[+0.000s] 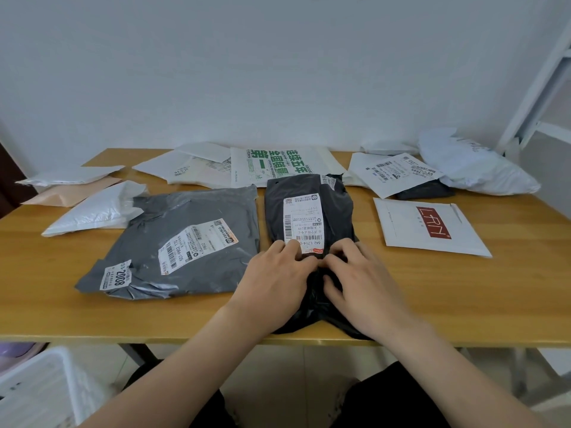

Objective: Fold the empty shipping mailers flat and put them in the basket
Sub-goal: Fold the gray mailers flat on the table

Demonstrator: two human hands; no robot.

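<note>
While the black mailer (340, 211) lies on the table (463, 288), left hand (278, 274) and right hand (366, 284) — fingers curled — pinch it.

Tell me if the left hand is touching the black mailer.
Touching. In the head view the left hand grips the black mailer, its fingertips on the near edge of the label.

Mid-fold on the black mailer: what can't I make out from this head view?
Head view only.
Black mailer near end: hidden under left hand and right hand; pinching or pressing, cannot tell.
Basket: cut off by the bottom-left edge; contents unseen.
Dark mailer at far right: mostly covered by a white labelled mailer.
Label print: too small.
</note>
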